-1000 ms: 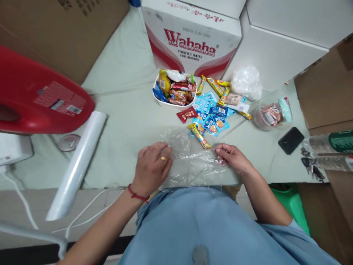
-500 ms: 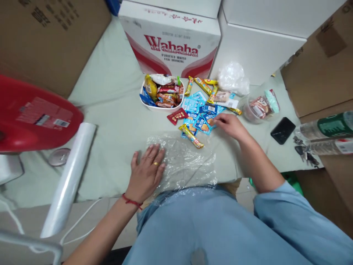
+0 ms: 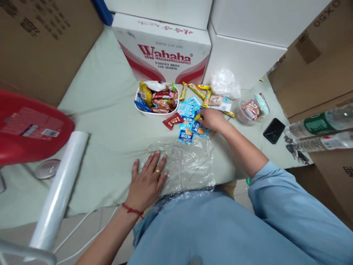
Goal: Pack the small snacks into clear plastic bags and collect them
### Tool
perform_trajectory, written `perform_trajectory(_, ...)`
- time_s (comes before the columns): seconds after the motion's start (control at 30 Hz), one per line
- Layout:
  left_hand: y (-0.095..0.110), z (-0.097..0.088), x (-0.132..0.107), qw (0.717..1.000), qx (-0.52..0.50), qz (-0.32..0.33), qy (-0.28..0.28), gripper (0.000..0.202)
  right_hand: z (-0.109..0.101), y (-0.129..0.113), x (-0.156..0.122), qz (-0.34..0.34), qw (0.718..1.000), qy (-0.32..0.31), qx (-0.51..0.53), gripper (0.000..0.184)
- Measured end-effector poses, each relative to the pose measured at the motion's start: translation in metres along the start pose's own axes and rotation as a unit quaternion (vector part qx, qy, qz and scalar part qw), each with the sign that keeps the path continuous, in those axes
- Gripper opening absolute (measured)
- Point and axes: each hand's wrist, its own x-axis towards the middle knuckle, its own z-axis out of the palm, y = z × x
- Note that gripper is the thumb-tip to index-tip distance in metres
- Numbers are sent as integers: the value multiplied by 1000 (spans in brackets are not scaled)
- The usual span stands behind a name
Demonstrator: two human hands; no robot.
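My left hand (image 3: 149,180) lies flat with fingers spread on the left edge of a clear plastic sheet (image 3: 190,165) spread on the pale green table cover. My right hand (image 3: 211,119) reaches forward into a pile of blue snack packets (image 3: 187,110), its fingers curled around the end of a yellow snack bar (image 3: 198,117). A red packet (image 3: 172,120) lies just left of the pile. A white bowl (image 3: 154,113) heaped with mixed snacks stands behind it, with more yellow bars (image 3: 197,89) to its right.
A Wahaha carton (image 3: 162,51) and white boxes stand at the back. A clear tub of snacks (image 3: 249,110), a crumpled bag (image 3: 224,84), a black phone (image 3: 274,130), keys (image 3: 295,152) and two bottles (image 3: 320,125) lie at the right. A film roll (image 3: 59,191) and a red container (image 3: 27,129) are at the left.
My right hand left the plastic sheet, reached forward to the snack pile and closed on the yellow bar that lay at the sheet's far edge. My left hand flattened on the sheet.
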Motion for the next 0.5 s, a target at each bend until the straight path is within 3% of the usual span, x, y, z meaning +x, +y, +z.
perform_trajectory(0.07, -3, 0, 6, 1000, -7, 6, -8, 54, -4, 11, 6, 14, 998, 62, 0, 38)
perform_trajectory(0.1, -4, -1, 8, 1000, -9, 13, -10, 53, -3, 11, 6, -9, 996, 94, 9, 39)
perform_trajectory(0.17, -6, -1, 7, 1000, -8, 29, -7, 53, 6, 2, 3, -138, 982, 121, 36, 37)
perform_trajectory(0.23, -7, -1, 2, 999, -4, 44, -2, 53, 23, -10, -3, -318, 942, 88, 65, 36)
perform_trajectory(0.3, -7, -1, -3, 999, -3, 50, 3, 54, 43, -15, -8, -424, 900, 49, 87, 38)
perform_trajectory(0.4, -6, 0, -4, 999, -11, 46, 6, 56, 62, 4, -7, -399, 910, 54, 100, 45)
perform_trajectory(0.5, -6, 1, 10, 999, -29, 25, -1, 56, 56, 29, 3, -340, 934, 69, 90, 49)
